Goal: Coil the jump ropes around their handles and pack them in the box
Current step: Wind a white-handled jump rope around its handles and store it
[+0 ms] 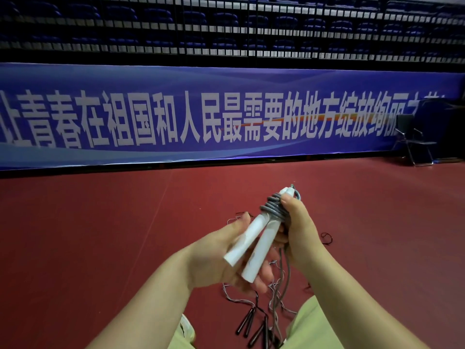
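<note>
Two white handles point(254, 244) sit side by side at the centre of the frame, lifted above the floor, their butt ends pointing down-left and their tops hidden under a tight stack of grey rope point(273, 207) turns; a white cap pokes out above the coil, and a loose grey tail hangs from the bundle down toward the lower middle of the frame. The left hand point(224, 258) comes in from the lower left, palm up, fingers curled under the handles and thumb lying along the upper one, so it is closed around the pair. The right hand point(299, 229) comes in from the lower right and is clamped on the coiled part, thumb pressed on the wraps just below the cap, fingers wrapped behind. Below the hands, at the bottom centre, more jump ropes lie on the red floor point(100, 235): several black handles point(247, 323) fanned out with thin pale and dark cords tangled around them, and a small dark loop of cord right of the right wrist. Pale green trousers point(314, 326) show at the bottom edge. Across the middle of the frame runs a blue banner point(226, 79) with large white characters, dark blue stand seats above it, and a black folding chair point(412, 139) at the right edge
</note>
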A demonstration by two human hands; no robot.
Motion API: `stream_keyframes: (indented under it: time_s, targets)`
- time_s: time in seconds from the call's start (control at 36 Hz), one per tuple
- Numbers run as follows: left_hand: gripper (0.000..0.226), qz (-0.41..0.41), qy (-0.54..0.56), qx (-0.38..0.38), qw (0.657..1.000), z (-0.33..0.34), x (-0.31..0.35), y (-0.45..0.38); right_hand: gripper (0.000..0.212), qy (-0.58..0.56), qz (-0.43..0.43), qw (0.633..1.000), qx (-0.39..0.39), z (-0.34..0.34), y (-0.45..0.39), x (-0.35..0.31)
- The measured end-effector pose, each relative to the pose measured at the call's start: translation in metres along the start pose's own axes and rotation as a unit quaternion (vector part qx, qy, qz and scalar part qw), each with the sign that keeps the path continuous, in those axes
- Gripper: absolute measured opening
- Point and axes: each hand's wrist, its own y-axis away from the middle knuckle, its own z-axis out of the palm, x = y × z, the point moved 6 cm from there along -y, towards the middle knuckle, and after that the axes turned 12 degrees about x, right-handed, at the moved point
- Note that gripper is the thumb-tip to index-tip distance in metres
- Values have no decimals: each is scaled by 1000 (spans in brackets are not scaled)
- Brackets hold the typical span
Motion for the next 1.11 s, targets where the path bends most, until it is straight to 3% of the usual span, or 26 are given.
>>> stream_keyframes:
  time_s: [0.06,0.17,0.39,0.56,0.75,0.81,0.92,0.97,1.03,1.11]
  targets:
    - [74,-10,52,-4,999,3,-3,-2,29,-17,0,1000,-16,5,4,-4]
    - [65,6,51,101,994,-2,2,-3,49,13,12,998,-55,11,4,-6]
    - [48,81,-150,268,948,-21,7,-7,46,145,25,988,-50,11,-3,0]
    - [58,129,-336,368,857,-36,8,-7,49,257,-17,966,-15,7,-10,10]
    - [43,122,-516,436,727,-41,13,-2,61,247,27,968,-10,8,-4,19]
    - [43,122,-541,441,706,-46,14,-2,65,269,42,962,-29,8,-1,22]
    - [43,101,-570,424,696,-55,14,-2,81,271,72,956,-89,9,2,27]
    - [45,94,-577,426,691,-60,14,-3,72,276,84,950,-118,9,4,27]
    - [45,89,-580,431,685,-64,15,-2,50,299,87,940,-138,9,9,23]
    - [44,86,-592,440,670,-69,16,-1,39,401,57,901,-153,3,13,15]
